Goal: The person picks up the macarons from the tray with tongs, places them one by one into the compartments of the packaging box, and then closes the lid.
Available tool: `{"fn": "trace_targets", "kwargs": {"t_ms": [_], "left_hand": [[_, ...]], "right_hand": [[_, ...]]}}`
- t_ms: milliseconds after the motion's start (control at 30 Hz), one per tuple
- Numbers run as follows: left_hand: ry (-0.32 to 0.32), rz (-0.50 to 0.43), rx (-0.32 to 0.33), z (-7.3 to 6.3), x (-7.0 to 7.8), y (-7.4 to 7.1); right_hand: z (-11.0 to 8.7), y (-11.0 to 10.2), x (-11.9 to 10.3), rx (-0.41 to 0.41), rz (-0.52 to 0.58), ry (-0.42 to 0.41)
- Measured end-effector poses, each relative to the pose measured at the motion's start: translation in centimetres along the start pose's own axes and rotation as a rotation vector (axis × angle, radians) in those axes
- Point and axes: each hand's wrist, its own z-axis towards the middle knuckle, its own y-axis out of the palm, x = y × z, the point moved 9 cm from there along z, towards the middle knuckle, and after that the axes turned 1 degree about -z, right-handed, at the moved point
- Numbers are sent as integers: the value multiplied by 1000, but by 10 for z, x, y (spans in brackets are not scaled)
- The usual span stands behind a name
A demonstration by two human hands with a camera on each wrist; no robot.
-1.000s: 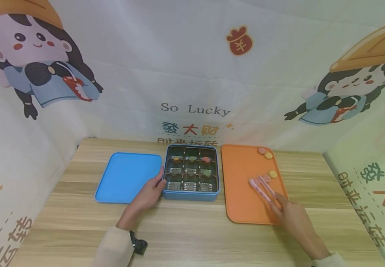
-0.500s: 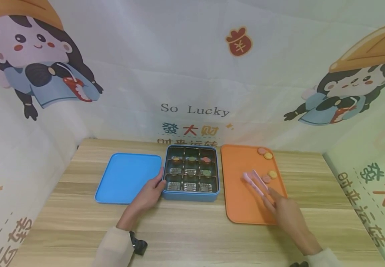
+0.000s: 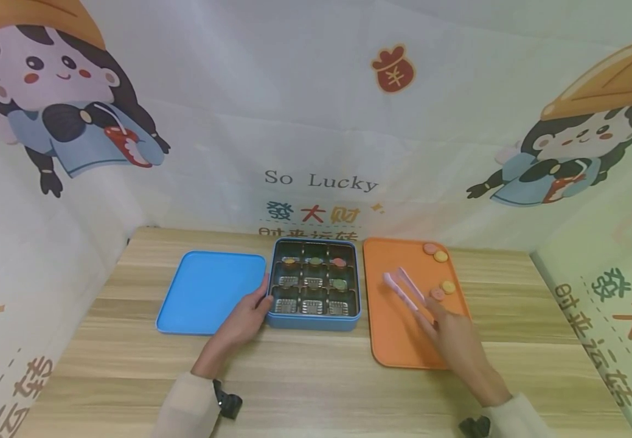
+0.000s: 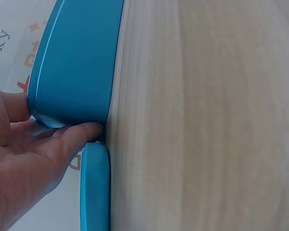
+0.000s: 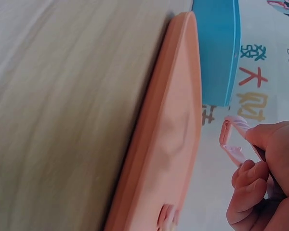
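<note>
In the head view a blue tin box [image 3: 313,322] with a divided dark insert stands mid-table. Its back row holds a yellow, a green and a pink disc; another green disc [image 3: 339,284] sits in the middle row at right. My left hand [image 3: 244,316] rests against the box's left side, thumb at the rim, fingers fairly straight along the wall. My right hand [image 3: 455,340] grips pink tongs [image 3: 403,292] above the orange tray [image 3: 403,347]. Between the tong tips in the right wrist view shows a pink round piece [image 5: 225,133], seen edge-on.
A blue lid [image 3: 211,292] lies left of the box. On the tray's right side are pink and yellow discs, one pair at the back, another pair [image 3: 441,289] nearer. A printed cloth [image 3: 316,121] hangs behind the wooden table [image 3: 316,383].
My right hand has carried the tongs leftward and slightly back across the tray, away from the nearer disc pair toward the box. The left hand and box stay put.
</note>
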Motion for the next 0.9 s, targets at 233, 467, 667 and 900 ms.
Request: {"fn": "trace_targets", "kwargs": {"t_ms": [233,467,667,900], "left_hand": [[3,-8,0,0,0,-1],[-2,3,2,-1,-1,-1],[12,42,8,0,-2,-2],[7,31,2,0,-2,-1]], "right_hand": [[11,3,-18,17,-14,-38],[21,9,-30,1,18,-38],[30,9,-42,3,55,-71],[38,14,-56,-41,102,-49]]}}
